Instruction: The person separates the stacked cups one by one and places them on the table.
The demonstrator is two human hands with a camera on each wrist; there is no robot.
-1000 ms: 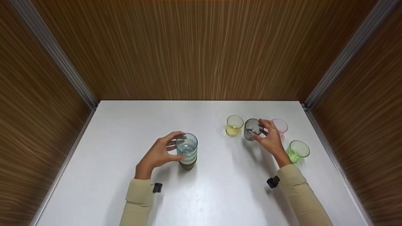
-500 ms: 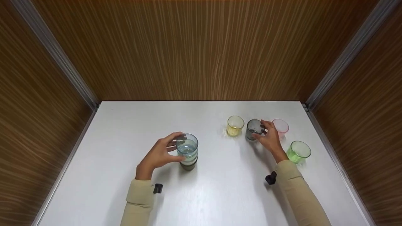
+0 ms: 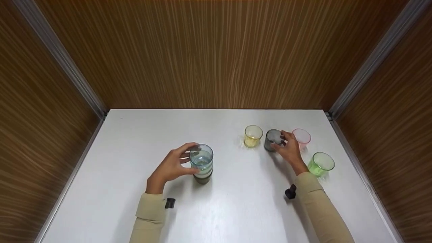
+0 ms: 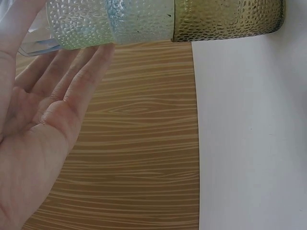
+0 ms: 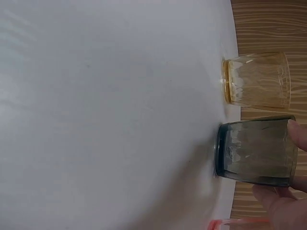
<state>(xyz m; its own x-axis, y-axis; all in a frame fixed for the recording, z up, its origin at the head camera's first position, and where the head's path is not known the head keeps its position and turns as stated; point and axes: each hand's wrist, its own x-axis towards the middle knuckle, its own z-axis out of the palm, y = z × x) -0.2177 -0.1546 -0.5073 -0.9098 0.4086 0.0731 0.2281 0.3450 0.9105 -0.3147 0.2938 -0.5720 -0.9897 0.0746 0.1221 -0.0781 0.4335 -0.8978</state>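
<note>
My left hand (image 3: 172,163) holds a stack of nested glasses (image 3: 202,172) by its upper part, thumb on the near side and fingers behind. A pale blue glass tops this upright stack; in the left wrist view a textured olive-brown glass (image 4: 225,19) forms its base. On the right, my right hand (image 3: 290,148) pinches the rim of a smoky grey glass (image 3: 270,143) between thumb and fingers. That glass is upright, its base at the table surface in the right wrist view. A yellow glass (image 3: 252,137) stands just left of it.
Behind my right hand is a pink glass (image 3: 302,136), partly hidden by the fingers. A green glass (image 3: 320,164) stands beside my right wrist. Wood-grain panels (image 3: 216,54) enclose the white table (image 3: 152,128) at the back and both sides.
Over the last second my right hand has brought the grey glass slightly down and to the right, a little away from the yellow one. My left hand and the stack keep their place.
</note>
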